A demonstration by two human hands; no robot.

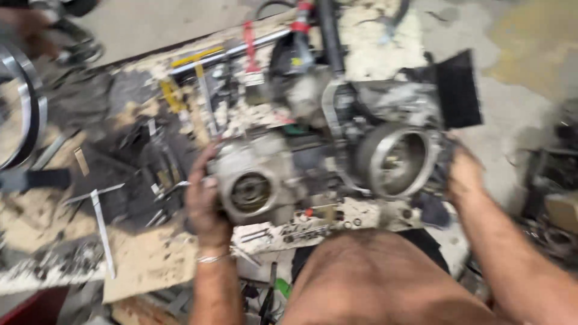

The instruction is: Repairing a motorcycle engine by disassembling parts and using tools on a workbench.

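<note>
Item: grey engine block (325, 162), greasy, lying across a low work surface of worn, flaking board (144, 259). One round opening with a shaft in it faces up at the near left end (250, 192); a wider, shiny ring-shaped housing (397, 159) sits at the right end. A black finned part (457, 90) juts from the far right corner.

Left hand (205, 195): fingers wrapped round the left end of the block, just beside the small round opening, gripping the casting. A thin silver bracelet (214, 257) is on the wrist.

Right hand (463, 174): pressed against the right edge of the ring housing, fingers curled over the rim (the tips are hidden behind the metal, and the frame is blurred, so how tightly they close cannot be told).

Surroundings: loose hand tools scattered on the board to the left, among them a yellow-handled one (171, 93) and a long pale T-shaped bar (102, 225). A red-handled tool (250, 45) lies beyond the block. Small bolts and fittings (301, 229) sit on the board just in front of the engine. A curved chrome rim (27, 102) shows at the far left edge. Bare concrete floor (530, 72) to the right.
</note>
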